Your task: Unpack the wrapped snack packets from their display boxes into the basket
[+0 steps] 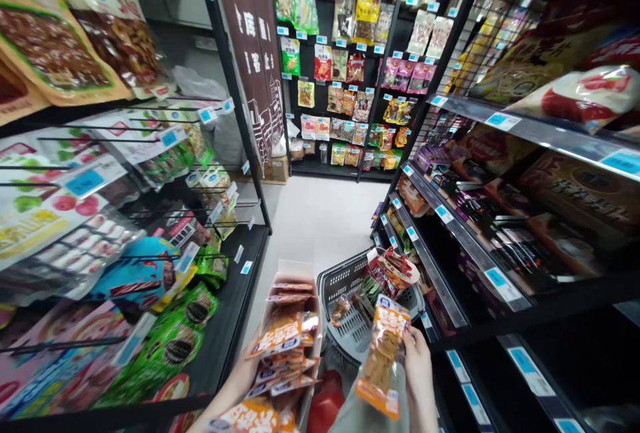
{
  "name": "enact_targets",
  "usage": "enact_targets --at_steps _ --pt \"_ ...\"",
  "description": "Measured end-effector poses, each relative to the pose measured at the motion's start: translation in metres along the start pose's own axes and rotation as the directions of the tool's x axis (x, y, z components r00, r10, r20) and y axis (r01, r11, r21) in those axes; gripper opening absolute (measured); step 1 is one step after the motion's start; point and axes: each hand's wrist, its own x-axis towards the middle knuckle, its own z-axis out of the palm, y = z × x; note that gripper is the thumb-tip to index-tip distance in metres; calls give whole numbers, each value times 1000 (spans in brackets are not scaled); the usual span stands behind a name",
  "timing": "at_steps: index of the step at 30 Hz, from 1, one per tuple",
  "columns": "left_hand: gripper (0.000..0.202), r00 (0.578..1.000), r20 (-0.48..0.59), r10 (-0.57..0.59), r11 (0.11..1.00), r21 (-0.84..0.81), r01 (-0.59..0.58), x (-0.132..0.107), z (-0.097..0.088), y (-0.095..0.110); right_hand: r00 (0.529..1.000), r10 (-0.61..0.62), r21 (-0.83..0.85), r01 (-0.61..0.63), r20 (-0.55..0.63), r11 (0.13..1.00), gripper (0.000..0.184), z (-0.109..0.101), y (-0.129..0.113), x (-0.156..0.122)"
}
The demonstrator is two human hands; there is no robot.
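Observation:
In my right hand (417, 359) is an orange-and-clear snack packet (385, 356), gripped by its right edge with brown pieces visible inside. My left hand (250, 357) is at the left side of a long open cardboard box (293, 269), supporting it; packets hide most of its fingers. Several matching orange snack packets (285, 336) fill the box, some lying loosely on top. Just beyond the held packet, a grey shopping basket (343, 271) stands on the floor with a red-and-white bag (393, 269) and other packages inside.
Shelves with hanging snack bags (175, 339) run along the left. On the right, shelves (455, 219) with blue-and-white price tags stand close to the basket. A pale floor (320, 213) leads to a rear display (360, 86). Something red (325, 403) shows below, between the box and my leg.

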Motion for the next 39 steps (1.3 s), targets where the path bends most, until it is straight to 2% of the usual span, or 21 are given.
enact_targets --at_steps 4,7,10,13,15,17,19,22,24,27,28,29,32,34,36,37,38,39 --pt "75 1000 -8 -16 1000 17 17 2 -5 -8 996 78 -257 -65 39 964 32 1 20 19" --pt "74 1000 -4 -11 999 32 11 3 -7 -13 994 98 -447 -71 38 892 22 19 27 37" --pt "72 1000 -1 17 998 60 -17 1 -6 -11 993 83 -625 -15 80 780 24 47 28 58" --pt "66 998 35 49 997 66 -51 -3 -1 -3 978 100 -740 69 182 670 22 70 26 79" --pt "65 997 47 57 996 61 -60 -5 1 2 963 124 -784 117 240 609 22 79 22 87" --pt "67 997 35 69 995 69 -71 -7 3 5 940 112 -783 200 324 590 21 84 14 87" --pt "69 995 25 92 992 81 -93 -8 3 5 882 40 -703 347 470 621 19 86 1 74" --pt "69 993 14 120 989 82 -121 -6 2 0 738 -128 -490 556 663 671 15 88 -22 32" --pt "72 994 20 106 991 74 -108 -4 1 -5 631 -289 -326 675 720 662 15 92 -36 -4" --pt "76 998 35 58 997 55 -60 -1 -1 -13 436 -517 -123 838 737 532 29 105 -50 -46" --pt "76 998 36 51 997 49 -53 0 -1 -15 387 -559 -98 874 734 476 36 111 -52 -54" --pt "75 998 39 54 997 46 -56 0 0 -16 363 -583 -101 896 727 432 40 118 -52 -59" --pt "68 994 54 98 994 51 -101 -1 2 -12 361 -641 -137 918 677 373 39 135 -52 -60" --pt "64 992 58 116 991 58 -119 -2 4 -7 353 -671 -97 917 653 388 35 141 -51 -55" --pt "62 994 37 107 989 95 -110 -2 5 -4 342 -694 9 894 634 448 32 141 -53 -50" --pt "62 995 21 101 987 122 -103 -2 5 -3 362 -702 69 861 614 504 30 139 -54 -49" --pt "63 996 4 94 985 147 -93 -1 4 -3 414 -695 116 807 588 578 27 135 -55 -49" --pt "64 997 -8 82 983 165 -79 -1 3 -4 497 -670 148 732 552 665 23 131 -58 -48"
